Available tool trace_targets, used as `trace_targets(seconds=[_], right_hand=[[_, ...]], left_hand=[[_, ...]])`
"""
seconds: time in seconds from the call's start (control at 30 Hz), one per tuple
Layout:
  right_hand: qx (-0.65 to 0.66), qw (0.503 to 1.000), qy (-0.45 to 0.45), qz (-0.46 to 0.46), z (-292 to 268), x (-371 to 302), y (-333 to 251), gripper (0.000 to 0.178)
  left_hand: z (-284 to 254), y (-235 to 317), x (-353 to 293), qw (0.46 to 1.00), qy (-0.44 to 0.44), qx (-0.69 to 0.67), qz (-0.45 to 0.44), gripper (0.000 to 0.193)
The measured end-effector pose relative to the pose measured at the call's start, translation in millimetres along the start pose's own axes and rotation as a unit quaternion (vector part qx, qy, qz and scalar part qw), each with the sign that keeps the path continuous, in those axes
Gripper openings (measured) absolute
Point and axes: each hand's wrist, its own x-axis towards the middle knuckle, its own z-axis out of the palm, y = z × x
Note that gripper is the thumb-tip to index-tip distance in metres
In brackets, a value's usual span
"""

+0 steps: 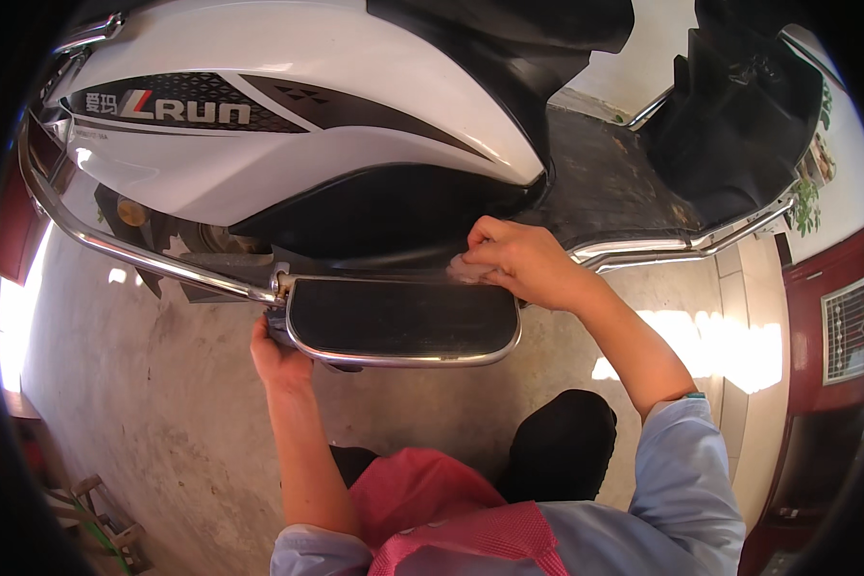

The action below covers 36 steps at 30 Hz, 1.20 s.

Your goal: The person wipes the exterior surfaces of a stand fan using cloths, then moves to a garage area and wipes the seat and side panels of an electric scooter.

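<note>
A black footrest (403,322) with a rounded chrome rim juts out from the side of a white and black electric scooter (259,144). At its left end, my left hand (283,363) grips it from below, and part of the fingers is hidden behind the rim. A small dark bluish-grey piece shows beside those fingertips; I cannot tell what it is. My right hand (528,261) is closed in a pinch on a crumpled pale wipe (467,271). The wipe lies against the footrest's far edge, near its right corner, close to the scooter's black lower panel.
A chrome guard bar (154,257) curves from the scooter's rear to the footrest. The black floorboard (605,178) and front shield (739,125) are at the right. Below lies a concrete floor (182,384). A dark red door (830,326) stands far right, a wooden stool (96,504) lower left.
</note>
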Motion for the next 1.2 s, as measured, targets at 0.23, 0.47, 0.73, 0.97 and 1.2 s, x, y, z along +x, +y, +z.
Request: trace_targets(seconds=[0.23,0.47,0.73,0.97,1.2], right_hand=[[-0.024,0.999,-0.045,0.013,-19,-21,7,0.025],[0.021,0.977,0.027,0.212,-41,-67,11,0.027],[-0.128,0.983,0.083,0.098,-4,-72,26,0.028],[-0.093,0.976,0.112,0.161,-33,-95,46,0.033],[-0.104,0.984,0.132,0.06,-1,-74,33,0.037]], left_hand=[[-6,9,3,1.0,0.012,-0.005,0.003,0.038],[-7,14,8,0.999,0.038,0.018,0.029,0.037],[-9,13,10,0.998,0.053,0.013,0.014,0.037],[-9,11,8,0.999,0.018,0.033,0.013,0.038],[-12,3,11,0.998,-0.033,0.046,-0.024,0.039]])
